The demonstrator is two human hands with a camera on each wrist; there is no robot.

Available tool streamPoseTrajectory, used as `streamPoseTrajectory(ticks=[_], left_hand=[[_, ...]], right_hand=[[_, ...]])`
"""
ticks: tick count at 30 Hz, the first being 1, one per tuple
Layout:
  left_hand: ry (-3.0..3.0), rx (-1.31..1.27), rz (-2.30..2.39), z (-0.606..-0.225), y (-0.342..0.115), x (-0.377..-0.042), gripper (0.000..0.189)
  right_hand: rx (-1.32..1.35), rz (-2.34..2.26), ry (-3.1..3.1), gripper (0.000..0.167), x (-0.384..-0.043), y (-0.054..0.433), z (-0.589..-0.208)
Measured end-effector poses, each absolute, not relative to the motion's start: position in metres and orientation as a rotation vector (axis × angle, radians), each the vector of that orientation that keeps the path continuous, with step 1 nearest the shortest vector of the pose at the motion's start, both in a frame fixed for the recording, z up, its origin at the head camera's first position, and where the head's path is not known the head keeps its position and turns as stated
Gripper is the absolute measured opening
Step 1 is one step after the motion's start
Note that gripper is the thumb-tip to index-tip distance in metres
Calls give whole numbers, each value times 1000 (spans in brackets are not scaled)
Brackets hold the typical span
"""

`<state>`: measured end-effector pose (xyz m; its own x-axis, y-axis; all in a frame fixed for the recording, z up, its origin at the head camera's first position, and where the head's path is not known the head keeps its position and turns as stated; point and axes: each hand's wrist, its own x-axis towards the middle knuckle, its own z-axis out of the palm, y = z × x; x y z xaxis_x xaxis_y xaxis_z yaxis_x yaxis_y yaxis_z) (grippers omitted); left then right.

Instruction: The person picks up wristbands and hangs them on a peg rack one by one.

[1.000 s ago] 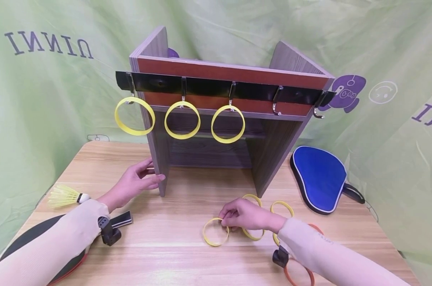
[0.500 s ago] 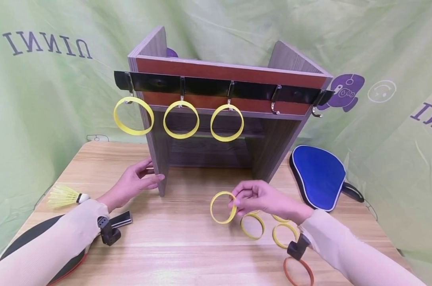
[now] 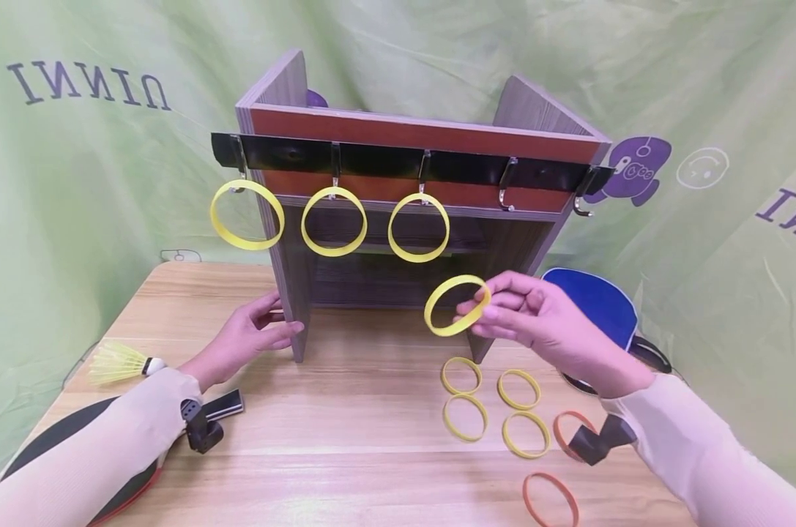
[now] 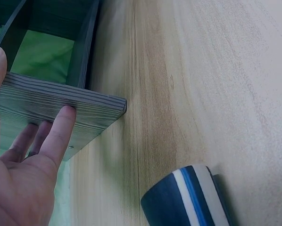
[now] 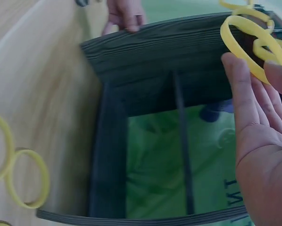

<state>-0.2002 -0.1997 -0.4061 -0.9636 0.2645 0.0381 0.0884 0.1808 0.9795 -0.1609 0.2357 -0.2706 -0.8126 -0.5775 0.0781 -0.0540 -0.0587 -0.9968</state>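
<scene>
My right hand [image 3: 556, 322] pinches a yellow ring [image 3: 437, 307] between thumb and fingers, in front of the shelf's right side and below the hooks. In the right wrist view the held ring [image 5: 235, 42] tilts at the fingertips. My left hand [image 3: 242, 337] holds the left side panel of the grey wooden shelf [image 3: 291, 278]; in the left wrist view the thumb lies over the panel's edge and the fingers touch its outer face. A black hook rail [image 3: 384, 162] crosses the shelf's front. Yellow rings hang from its three left hooks; the two right hooks carry nothing.
Several yellow rings [image 3: 526, 456] and two orange rings [image 3: 562, 489] lie on the table [image 3: 345, 454] at the right. A blue paddle case [image 3: 589, 293] is partly behind my right hand. At the left are a shuttlecock [image 3: 121, 362] and a dark paddle [image 3: 48, 446] under my forearm.
My right hand has lifted the yellow ring off the table and carried it up and to the right, towards the rail. My left hand has stayed on the shelf panel.
</scene>
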Motion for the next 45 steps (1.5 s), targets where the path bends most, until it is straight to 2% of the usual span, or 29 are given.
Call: streamPoseTrajectory(ticks=[7, 18, 27, 45], left_hand=[[2299, 336, 1896, -406, -199, -201, 77], [2300, 348, 1888, -407, -200, -201, 77], [2303, 346, 1887, -407, -200, -201, 77], [2308, 342, 1878, -407, -200, -201, 76]], right_hand=[[-723, -2170, 1817, 24, -159, 238, -246], [-644, -2502, 1679, 20, -161, 229, -238], [-531, -2514, 1665, 14, -164, 225, -241], [-480, -2325, 1772, 19, -165, 227, -252]])
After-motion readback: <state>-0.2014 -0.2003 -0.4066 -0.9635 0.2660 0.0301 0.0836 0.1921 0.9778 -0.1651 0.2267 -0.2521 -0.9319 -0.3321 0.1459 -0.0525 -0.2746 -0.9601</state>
